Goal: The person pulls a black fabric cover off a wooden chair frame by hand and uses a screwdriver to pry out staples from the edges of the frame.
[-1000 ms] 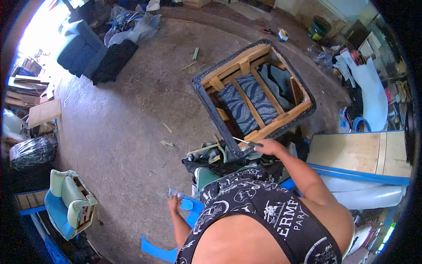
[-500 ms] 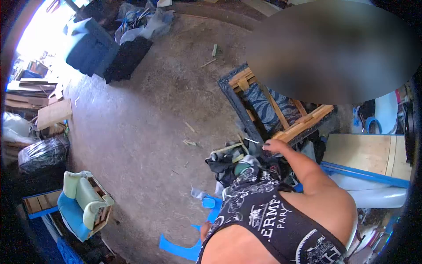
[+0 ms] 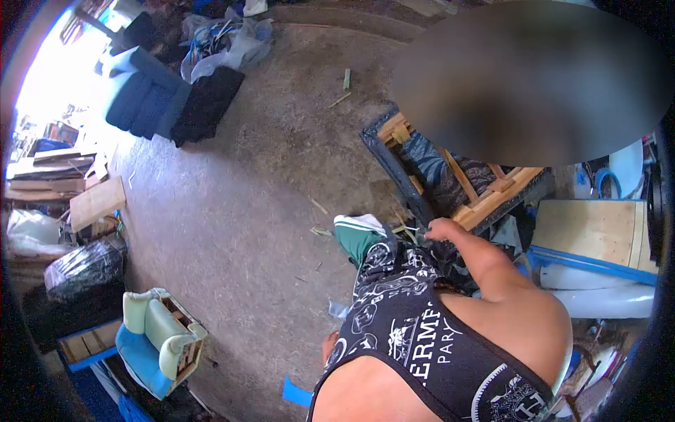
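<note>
My right hand (image 3: 444, 230) is closed at the near corner of an upturned wooden furniture frame (image 3: 489, 200), which has dark covering along its sides and patterned dark fabric inside. A thin tool with a pale shaft (image 3: 415, 228) sticks out to the left from its fingers; the grip is mostly hidden. My left hand (image 3: 330, 344) is low beside my torso, and its fingers are largely hidden behind the black printed top (image 3: 401, 330). A green and white shoe (image 3: 358, 235) shows on the floor just left of the frame.
A small blue and cream armchair (image 3: 158, 344) stands at lower left. Blue upholstered furniture (image 3: 144, 95) is at upper left. Wood scraps (image 3: 320, 231) and a blue piece (image 3: 297, 392) lie on the floor. A wooden panel (image 3: 590, 235) is at right. A blurred patch covers the upper right.
The view has shifted slightly. The green and white shoe has come forward into sight. More of the blue material below is now hidden by my body. My right hand stays at the frame's corner.
</note>
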The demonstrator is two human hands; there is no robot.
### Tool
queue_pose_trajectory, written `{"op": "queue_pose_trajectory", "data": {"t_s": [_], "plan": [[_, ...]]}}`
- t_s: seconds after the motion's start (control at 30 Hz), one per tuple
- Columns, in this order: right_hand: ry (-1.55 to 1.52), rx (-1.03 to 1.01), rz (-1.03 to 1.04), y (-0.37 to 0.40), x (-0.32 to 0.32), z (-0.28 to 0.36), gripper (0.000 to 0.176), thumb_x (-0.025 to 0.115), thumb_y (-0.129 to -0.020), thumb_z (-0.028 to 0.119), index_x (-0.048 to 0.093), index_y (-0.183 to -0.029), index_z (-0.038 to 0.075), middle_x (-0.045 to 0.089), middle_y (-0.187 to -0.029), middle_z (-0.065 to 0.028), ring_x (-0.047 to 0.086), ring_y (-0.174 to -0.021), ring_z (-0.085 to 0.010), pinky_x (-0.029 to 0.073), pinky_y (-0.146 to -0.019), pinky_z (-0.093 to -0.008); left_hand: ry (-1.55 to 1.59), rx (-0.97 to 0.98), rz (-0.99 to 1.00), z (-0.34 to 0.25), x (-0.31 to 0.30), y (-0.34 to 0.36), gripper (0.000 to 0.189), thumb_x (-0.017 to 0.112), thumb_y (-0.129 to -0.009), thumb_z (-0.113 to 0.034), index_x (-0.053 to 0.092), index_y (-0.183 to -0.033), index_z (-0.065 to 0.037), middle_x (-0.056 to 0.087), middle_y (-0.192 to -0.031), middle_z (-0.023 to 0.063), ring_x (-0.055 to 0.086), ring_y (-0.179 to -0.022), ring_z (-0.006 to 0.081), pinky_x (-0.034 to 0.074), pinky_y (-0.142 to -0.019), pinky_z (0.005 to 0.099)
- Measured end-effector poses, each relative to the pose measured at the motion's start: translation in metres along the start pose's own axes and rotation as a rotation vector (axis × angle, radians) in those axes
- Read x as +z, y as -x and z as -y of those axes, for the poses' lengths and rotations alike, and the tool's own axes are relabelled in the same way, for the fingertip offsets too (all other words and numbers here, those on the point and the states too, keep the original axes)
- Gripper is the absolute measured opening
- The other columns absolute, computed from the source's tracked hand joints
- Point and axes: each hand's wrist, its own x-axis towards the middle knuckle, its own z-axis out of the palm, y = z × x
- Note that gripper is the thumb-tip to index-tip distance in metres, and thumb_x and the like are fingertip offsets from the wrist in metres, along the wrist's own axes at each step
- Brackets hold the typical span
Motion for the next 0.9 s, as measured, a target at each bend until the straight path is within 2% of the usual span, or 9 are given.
{"op": "queue_pose_trajectory", "data": {"t_s": [0.13, 0.2, 0.23, 0.4, 0.47, 0.53, 0.77, 0.8, 0.9], "plan": [[0.014, 0.074, 0.053, -0.026, -0.018, 0.023, 0.041, 0.062, -0.079, 0.036, 0.073, -0.101, 0.003, 0.07, -0.106, -0.0185, 0.066, -0.101, -0.0346, 0.052, -0.088, -0.0475, -0.118, 0.025, 0.054, -0.089, -0.042, -0.075, 0.032, 0.056, -0.097, -0.019, 0.052, -0.127, -0.007, 0.062, -0.082, 0.0042, 0.061, -0.066, 0.0178, 0.05, -0.056, 0.0308], [0.035, -0.049, -0.108, -0.08, -0.024, 0.031, 0.032, 0.058, -0.078, 0.031, 0.075, -0.086, 0.005, 0.073, -0.087, -0.0153, 0.07, -0.077, -0.0283, 0.054, -0.067, -0.0446, -0.288, 0.057, 0.136, -0.21, -0.082, -0.151, 0.032, 0.056, -0.097, -0.019, 0.053, -0.127, -0.007, 0.062, -0.082, 0.0042, 0.061, -0.066, 0.0178, 0.05, -0.056, 0.0308], [0.104, -0.063, -0.058, -0.103, -0.039, 0.05, 0.031, 0.057, -0.076, 0.028, 0.076, -0.089, 0.007, 0.073, -0.09, -0.0144, 0.071, -0.081, -0.0293, 0.055, -0.071, -0.0448, -0.359, 0.06, 0.168, -0.258, -0.098, -0.172, 0.032, 0.056, -0.097, -0.019, 0.053, -0.127, -0.007, 0.062, -0.082, 0.0041, 0.061, -0.066, 0.0177, 0.05, -0.056, 0.0308], [-0.436, -0.005, -0.213, -0.15, -0.146, 0.173, 0.045, 0.063, -0.08, 0.044, 0.072, -0.094, 0.001, 0.07, -0.096, -0.0197, 0.068, -0.088, -0.0338, 0.052, -0.077, -0.0503, -0.689, 0.054, 0.351, -0.463, -0.12, -0.262, 0.031, 0.056, -0.097, -0.019, 0.053, -0.126, -0.007, 0.062, -0.082, 0.004, 0.061, -0.066, 0.0177, 0.05, -0.056, 0.0307], [-0.674, -0.264, -0.57, -0.19, -0.143, 0.206, 0.047, 0.066, -0.08, 0.047, 0.071, -0.094, 0.002, 0.07, -0.093, -0.0204, 0.067, -0.089, -0.0374, 0.051, -0.078, -0.0497, -0.791, 0.078, 0.424, -0.521, -0.107, -0.287, 0.031, 0.056, -0.098, -0.019, 0.053, -0.126, -0.008, 0.062, -0.082, 0.0039, 0.061, -0.066, 0.0176, 0.05, -0.056, 0.0307], [-0.948, -0.233, -0.503, -0.157, -0.173, 0.235, 0.047, 0.065, -0.082, 0.049, 0.069, -0.099, 0.005, 0.07, -0.097, -0.0206, 0.066, -0.092, -0.0389, 0.051, -0.081, -0.0484, -0.92, 0.106, 0.505, -0.58, -0.081, -0.324, 0.031, 0.056, -0.098, -0.019, 0.053, -0.126, -0.008, 0.062, -0.082, 0.0039, 0.061, -0.066, 0.0176, 0.05, -0.056, 0.0307], [-1.087, 0.042, -0.54, -0.172, -0.073, 0.22, 0.052, 0.059, -0.085, 0.05, 0.066, -0.114, 0.008, 0.069, -0.105, -0.0231, 0.066, -0.098, -0.0414, 0.05, -0.084, -0.0507, -1.427, 0.191, 0.822, -0.761, 0.012, -0.421, 0.031, 0.056, -0.098, -0.019, 0.053, -0.126, -0.008, 0.062, -0.082, 0.0037, 0.061, -0.067, 0.0175, 0.05, -0.056, 0.0306], [-1.016, 0.219, -0.749, -0.22, -0.015, 0.194, 0.047, 0.056, -0.085, 0.047, 0.07, -0.105, 0.007, 0.07, -0.101, -0.0233, 0.067, -0.093, -0.0414, 0.052, -0.081, -0.0506, -1.488, 0.199, 0.861, -0.782, 0.033, -0.421, 0.031, 0.056, -0.098, -0.019, 0.053, -0.126, -0.008, 0.062, -0.082, 0.0036, 0.061, -0.067, 0.0175, 0.05, -0.056, 0.0306], [-1.211, 0.781, -0.594, -0.079, 0.059, 0.197, 0.035, 0.057, -0.082, 0.033, 0.073, -0.092, 0.003, 0.071, -0.099, -0.0208, 0.069, -0.088, -0.0393, 0.054, -0.077, -0.0498, -1.633, 0.225, 0.936, -0.784, 0.08, -0.431, 0.03, 0.056, -0.098, -0.019, 0.053, -0.126, -0.008, 0.062, -0.083, 0.0035, 0.061, -0.067, 0.0174, 0.05, -0.056, 0.0306]]}}
